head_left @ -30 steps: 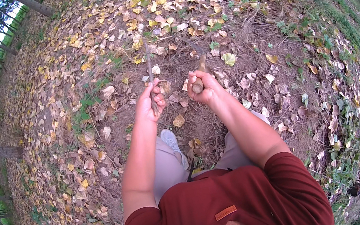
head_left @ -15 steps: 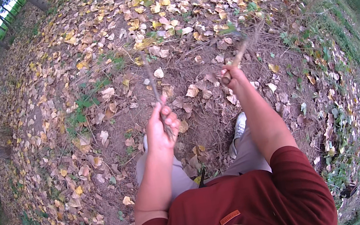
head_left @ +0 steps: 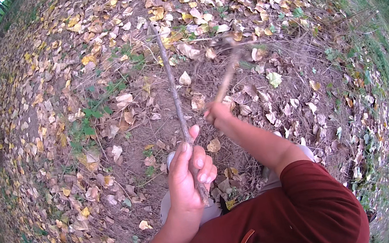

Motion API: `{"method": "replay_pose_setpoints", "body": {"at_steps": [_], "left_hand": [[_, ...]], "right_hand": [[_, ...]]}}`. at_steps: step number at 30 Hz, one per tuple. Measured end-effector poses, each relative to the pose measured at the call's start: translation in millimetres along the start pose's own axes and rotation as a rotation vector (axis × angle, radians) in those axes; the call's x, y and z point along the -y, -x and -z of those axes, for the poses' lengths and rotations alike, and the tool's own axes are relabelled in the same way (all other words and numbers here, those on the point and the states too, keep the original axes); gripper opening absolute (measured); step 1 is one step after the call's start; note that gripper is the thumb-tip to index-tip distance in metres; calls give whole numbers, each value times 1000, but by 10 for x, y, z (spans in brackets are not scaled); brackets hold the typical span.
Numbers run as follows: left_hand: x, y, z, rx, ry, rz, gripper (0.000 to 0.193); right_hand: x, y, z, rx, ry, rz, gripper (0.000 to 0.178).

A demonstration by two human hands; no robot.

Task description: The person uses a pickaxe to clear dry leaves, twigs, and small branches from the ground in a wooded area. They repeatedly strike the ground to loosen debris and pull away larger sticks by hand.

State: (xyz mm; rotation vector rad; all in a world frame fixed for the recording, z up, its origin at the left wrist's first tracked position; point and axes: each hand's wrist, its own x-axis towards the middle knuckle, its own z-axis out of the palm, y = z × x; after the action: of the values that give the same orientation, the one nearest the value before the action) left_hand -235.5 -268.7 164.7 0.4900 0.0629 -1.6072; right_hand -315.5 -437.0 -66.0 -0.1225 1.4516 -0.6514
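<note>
Stick [head_left: 173, 86]: bare and straight, rising out of the left fist and slanting slightly left over leaf litter [head_left: 85, 31].
Left hand [head_left: 185, 172]: fingers curled around the stick near its lower end; I judge the low hold leaves most of its length free.
Right hand [head_left: 218, 113]: wrapped around a wooden handle [head_left: 227, 83] near its base, likely for reach.
Handle's far end: too blurred for me to identify from here.
Spacing: I see stick and handle apart, handle to the right.
</note>
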Motion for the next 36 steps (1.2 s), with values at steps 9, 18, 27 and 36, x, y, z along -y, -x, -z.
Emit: {"method": "replay_pose_setpoints", "body": {"at_steps": [9,18,27,36], "left_hand": [[-312,-36,3,12,89,5,36],[-541,178,48,-5,56,72,37],[-597,177,67,19,50,85,37],[-507,156,-10,21,-7,-27,38]], "right_hand": [[-235,638,-369,598,747,285,25],[778,-760,-685,157,254,427,7],[-390,-893,-911,595,558,625,10],[-1234,838,-1731,818,1107,522,22]]}}
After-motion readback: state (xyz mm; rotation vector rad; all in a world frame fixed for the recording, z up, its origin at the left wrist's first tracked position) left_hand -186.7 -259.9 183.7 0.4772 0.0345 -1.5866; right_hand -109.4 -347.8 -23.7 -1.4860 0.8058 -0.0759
